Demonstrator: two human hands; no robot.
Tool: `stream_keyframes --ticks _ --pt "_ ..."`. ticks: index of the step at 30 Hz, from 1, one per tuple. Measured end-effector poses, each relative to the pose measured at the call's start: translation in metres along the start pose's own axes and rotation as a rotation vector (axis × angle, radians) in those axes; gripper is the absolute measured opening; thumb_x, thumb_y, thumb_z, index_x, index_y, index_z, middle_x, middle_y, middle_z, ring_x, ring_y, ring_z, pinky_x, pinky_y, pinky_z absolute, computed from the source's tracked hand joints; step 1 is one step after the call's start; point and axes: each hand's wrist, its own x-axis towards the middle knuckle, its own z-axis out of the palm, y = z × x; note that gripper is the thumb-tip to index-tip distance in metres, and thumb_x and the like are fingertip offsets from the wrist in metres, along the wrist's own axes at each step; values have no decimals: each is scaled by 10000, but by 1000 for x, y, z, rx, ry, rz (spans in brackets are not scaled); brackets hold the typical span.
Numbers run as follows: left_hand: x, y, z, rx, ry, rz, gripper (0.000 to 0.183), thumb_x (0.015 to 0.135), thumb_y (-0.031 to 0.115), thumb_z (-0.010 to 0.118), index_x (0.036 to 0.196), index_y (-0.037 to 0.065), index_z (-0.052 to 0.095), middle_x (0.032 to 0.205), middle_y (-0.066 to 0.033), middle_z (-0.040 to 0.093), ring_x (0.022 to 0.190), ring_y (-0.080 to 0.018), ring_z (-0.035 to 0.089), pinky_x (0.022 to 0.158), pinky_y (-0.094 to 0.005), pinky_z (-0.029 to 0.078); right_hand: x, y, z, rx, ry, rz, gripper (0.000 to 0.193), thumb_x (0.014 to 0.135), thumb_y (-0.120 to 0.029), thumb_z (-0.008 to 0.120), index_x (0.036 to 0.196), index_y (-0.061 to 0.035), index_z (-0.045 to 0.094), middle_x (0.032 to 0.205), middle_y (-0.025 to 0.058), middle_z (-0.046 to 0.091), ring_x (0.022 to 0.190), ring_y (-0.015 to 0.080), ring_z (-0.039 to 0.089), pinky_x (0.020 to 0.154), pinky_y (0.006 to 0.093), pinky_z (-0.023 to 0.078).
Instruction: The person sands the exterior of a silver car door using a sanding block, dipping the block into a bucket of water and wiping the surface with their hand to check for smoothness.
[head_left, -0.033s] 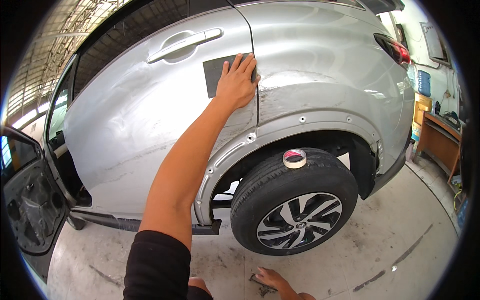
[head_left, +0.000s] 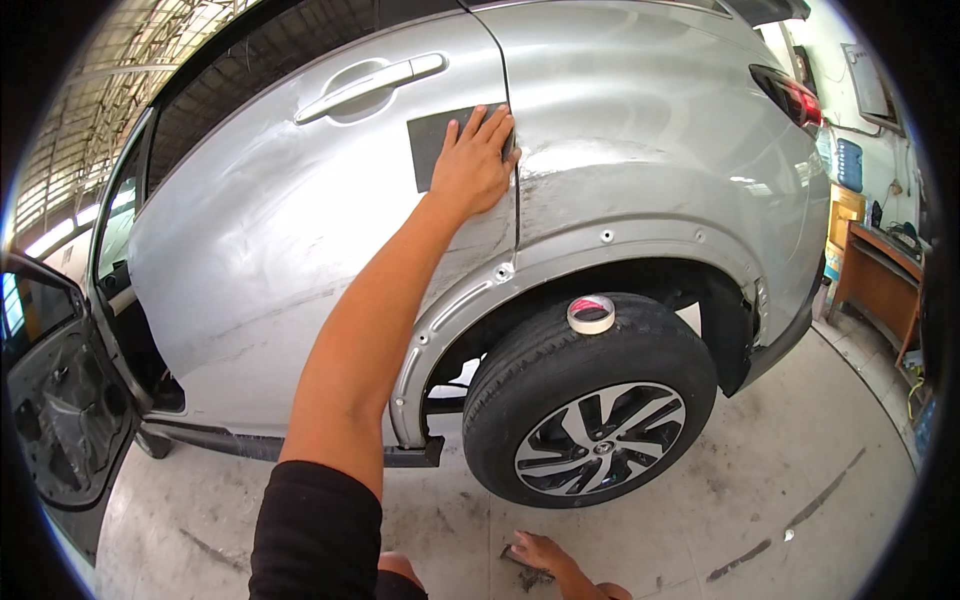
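My left hand (head_left: 474, 165) lies flat with spread fingers on a dark grey sheet (head_left: 426, 152), which looks like sandpaper. It presses the sheet against the silver rear door (head_left: 250, 240), below the door handle (head_left: 372, 88) and beside the gap to the rear panel (head_left: 640, 150). Dark scuffs mark the panel and the door's lower part. Low near the bottom edge, my right hand (head_left: 540, 553) has its fingers bent to the left around something dark, too small and partly hidden to make out.
A roll of masking tape (head_left: 591, 315) rests on top of the rear tyre (head_left: 510, 375). The bare wheel arch (head_left: 606, 236) curves over it. An open front door (head_left: 75, 430) stands at the left. On the far right are a wooden desk (head_left: 880, 280) and a blue water bottle (head_left: 849, 165).
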Motion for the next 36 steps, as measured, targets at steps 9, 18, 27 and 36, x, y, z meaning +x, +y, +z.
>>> stream_keyframes --ticks 9,18,27,36 --pt "-14 -9 6 9 65 -12 504 1019 284 473 1479 87 412 1595 -53 334 1491 -317 243 1200 -533 218 -25 -1 -12 213 132 -55 682 968 -490 552 1479 -64 403 1274 205 644 1174 371 614 984 426 484" --pt "-58 -27 5 -27 -21 57 520 1004 264 507 1493 115 410 1600 -34 329 1493 -291 247 1215 -498 212 -27 -25 -13 116 3 41 635 980 -488 531 1490 -130 409 1324 202 616 1194 372 603 999 445 469" --pt "-42 5 11 -76 47 188 518 999 265 515 1469 70 418 1577 -84 355 1475 -322 271 1197 -510 245 -10 -28 0 59 -66 84 666 966 -457 553 1489 -74 398 1239 172 666 1125 357 631 951 449 490" --pt "-51 11 -6 -89 21 168 561 952 159 559 1483 68 400 1596 -68 326 1489 -305 246 1207 -512 230 -22 -35 -6 25 -45 73 657 960 -468 554 1479 -90 415 1245 182 659 1126 370 628 951 451 489"
